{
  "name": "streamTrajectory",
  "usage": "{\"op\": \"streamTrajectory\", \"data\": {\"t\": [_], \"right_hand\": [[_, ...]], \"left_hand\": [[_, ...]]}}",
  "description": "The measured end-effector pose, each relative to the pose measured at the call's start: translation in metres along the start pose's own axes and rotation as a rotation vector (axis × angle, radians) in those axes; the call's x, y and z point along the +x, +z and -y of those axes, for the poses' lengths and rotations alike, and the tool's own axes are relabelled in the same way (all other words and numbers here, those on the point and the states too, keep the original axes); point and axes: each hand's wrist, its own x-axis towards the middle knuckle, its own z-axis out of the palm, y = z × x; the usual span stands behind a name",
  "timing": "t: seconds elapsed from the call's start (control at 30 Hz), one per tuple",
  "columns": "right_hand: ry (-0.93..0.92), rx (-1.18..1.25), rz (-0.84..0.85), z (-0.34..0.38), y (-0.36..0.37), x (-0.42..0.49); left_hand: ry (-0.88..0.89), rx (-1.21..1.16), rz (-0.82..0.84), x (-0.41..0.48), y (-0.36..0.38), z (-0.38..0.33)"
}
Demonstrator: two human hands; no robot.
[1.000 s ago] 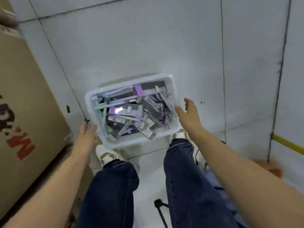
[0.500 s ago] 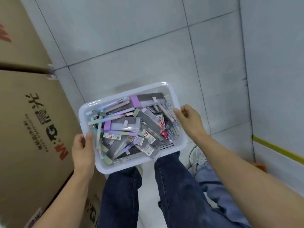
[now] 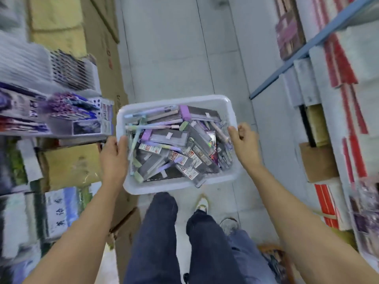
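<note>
A white plastic basket hangs in front of me above the floor, carried level. It is heaped with packaged pens and pencil cases in grey, purple and pale green. My left hand grips the basket's left rim, thumb over the edge. My right hand grips the right rim with curled fingers. My legs in dark jeans show below the basket.
Shelves of stationery and cardboard boxes line the left side. On the right stand a blue-framed rack and stacked white and red boxes. A grey tiled aisle runs ahead between them.
Both hands closed on the basket's rims and lifted it off the floor. I have stood up, and the view now looks down an aisle instead of at the floor and cartons.
</note>
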Motion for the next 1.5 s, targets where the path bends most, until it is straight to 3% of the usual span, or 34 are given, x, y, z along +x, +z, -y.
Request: {"op": "streamTrajectory", "data": {"t": [0.2, 0.5, 0.93, 1.5], "right_hand": [[-0.035, 0.156, -0.014, 0.092, -0.019, 0.041], [-0.051, 0.246, 0.012, 0.208, -0.014, 0.156], [-0.074, 0.182, 0.095, 0.359, -0.002, 0.441], [-0.095, 0.163, -0.006, 0.585, 0.062, 0.81]], "left_hand": [[0.095, -0.08, -0.025, 0.052, -0.048, -0.083], [0.088, -0.149, 0.016, 0.182, -0.07, -0.184], [-0.048, -0.175, -0.066, 0.439, -0.018, -0.321], [0.047, -0.201, -0.05, 0.839, 0.002, -0.53]]}}
